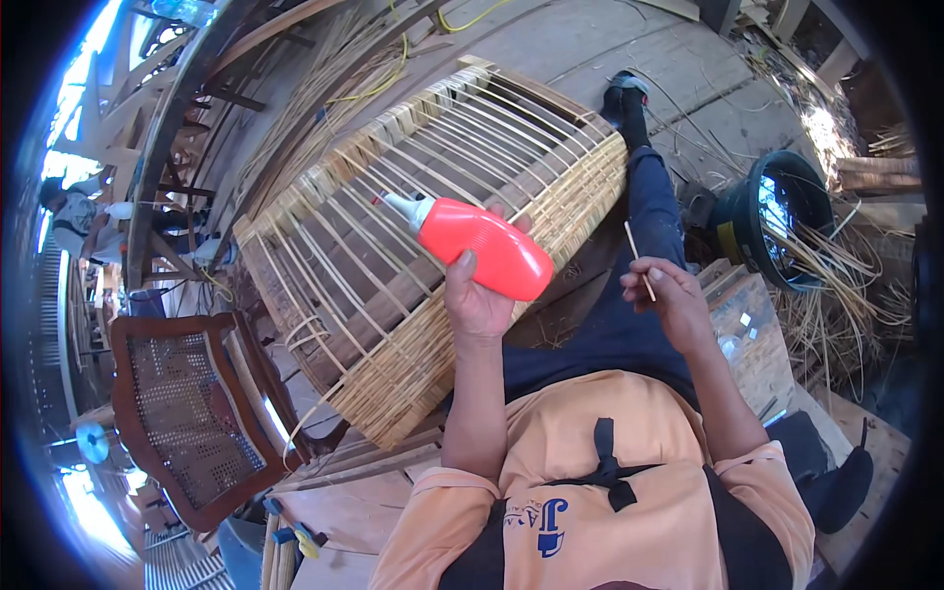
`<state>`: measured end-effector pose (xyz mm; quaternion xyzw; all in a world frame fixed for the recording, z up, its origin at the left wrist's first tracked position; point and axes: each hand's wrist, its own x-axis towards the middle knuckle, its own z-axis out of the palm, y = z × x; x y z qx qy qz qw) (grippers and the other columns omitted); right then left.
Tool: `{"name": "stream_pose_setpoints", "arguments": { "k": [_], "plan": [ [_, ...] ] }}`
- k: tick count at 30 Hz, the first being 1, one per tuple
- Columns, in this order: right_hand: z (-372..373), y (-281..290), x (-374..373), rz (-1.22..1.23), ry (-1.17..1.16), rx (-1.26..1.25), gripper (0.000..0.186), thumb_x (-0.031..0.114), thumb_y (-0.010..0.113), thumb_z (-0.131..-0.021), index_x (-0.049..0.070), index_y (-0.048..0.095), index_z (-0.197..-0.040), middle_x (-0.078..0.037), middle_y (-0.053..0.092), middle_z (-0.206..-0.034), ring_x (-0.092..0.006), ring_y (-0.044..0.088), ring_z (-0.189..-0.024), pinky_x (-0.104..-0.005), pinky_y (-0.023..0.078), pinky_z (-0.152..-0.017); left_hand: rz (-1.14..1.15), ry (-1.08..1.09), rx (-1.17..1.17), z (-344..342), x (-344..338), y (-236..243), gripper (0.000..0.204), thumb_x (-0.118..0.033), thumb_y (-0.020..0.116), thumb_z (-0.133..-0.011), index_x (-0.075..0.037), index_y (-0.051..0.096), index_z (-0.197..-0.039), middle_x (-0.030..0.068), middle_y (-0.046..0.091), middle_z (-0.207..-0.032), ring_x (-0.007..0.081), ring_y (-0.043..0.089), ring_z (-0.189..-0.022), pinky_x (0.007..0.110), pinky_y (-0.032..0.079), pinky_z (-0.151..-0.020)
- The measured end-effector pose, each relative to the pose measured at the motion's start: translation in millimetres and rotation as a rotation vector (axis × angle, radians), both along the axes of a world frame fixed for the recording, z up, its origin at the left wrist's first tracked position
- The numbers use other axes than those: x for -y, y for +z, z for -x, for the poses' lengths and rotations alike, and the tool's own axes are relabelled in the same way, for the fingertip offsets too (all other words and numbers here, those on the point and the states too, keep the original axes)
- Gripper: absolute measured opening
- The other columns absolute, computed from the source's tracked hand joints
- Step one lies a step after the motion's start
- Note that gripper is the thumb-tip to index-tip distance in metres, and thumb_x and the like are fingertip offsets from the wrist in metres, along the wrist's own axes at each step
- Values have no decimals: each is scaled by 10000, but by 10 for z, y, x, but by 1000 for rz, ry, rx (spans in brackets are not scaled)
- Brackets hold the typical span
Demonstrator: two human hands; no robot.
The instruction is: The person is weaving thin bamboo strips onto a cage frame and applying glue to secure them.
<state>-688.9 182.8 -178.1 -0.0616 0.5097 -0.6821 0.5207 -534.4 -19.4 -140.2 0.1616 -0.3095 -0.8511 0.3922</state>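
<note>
My left hand (pixel 472 293) is closed round a red plastic squeeze bottle (pixel 492 254) with a white nozzle, held tilted, nozzle up-left, over a partly woven rattan frame (pixel 403 324). Pale strands run crosswise over its wooden slats, with denser weaving along the edge nearest me. My right hand (pixel 669 293) pinches a thin pale stick (pixel 632 243) upright, to the right of the bottle and beside my outstretched leg.
A cane-panelled wooden chair (pixel 187 408) stands at the left. Another person (pixel 84 221) is beside wooden framework at the upper left. A dark green bucket (pixel 737 221) with water and loose strips (pixel 836 315) lies right of my leg. Boards, long strips and yellow cord lie around.
</note>
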Motion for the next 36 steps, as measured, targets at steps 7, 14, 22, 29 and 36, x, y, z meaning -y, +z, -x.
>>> {"name": "stream_pose_setpoints", "arguments": {
  "k": [7,14,22,29,36],
  "plan": [
    [137,3,75,95,-212,-176,185,141,601,-902,33,633,-1049,-50,646,-833,-102,613,-758,-215,479,-621,3,-194,-174,-3,48,163,628,-522,452,-900,-102,399,-1363,219,494,-1299,388,583,-1037,474,501,-871],
    [290,309,196,125,-329,-493,163,168,561,-934,18,620,-954,-44,596,-836,-94,592,-662,-203,460,-555,76,-185,15,-37,-105,163,803,-433,717,-772,-55,339,-1371,130,528,-1215,292,524,-1154,416,485,-908],
    [361,1041,278,296,-470,-551,158,76,586,-901,-7,571,-1035,-69,612,-797,-126,614,-647,-219,481,-535,445,-133,490,-46,-332,-50,760,-418,816,-667,-15,462,-1206,68,584,-1053,157,562,-972,302,461,-846],
    [181,1322,318,399,-333,-535,248,42,631,-861,-5,557,-1093,-62,627,-871,-111,621,-695,-193,488,-580,892,-73,710,-96,-351,-152,664,-292,892,-572,-39,532,-1070,69,603,-975,187,605,-861,308,494,-782],
    [108,1410,365,398,-210,-579,262,41,635,-860,1,550,-1105,-35,611,-848,-79,609,-710,-174,483,-597,1039,18,733,-148,-315,-236,677,-258,903,-530,-48,526,-1053,91,587,-971,239,613,-878,329,503,-769]
  ]
}}
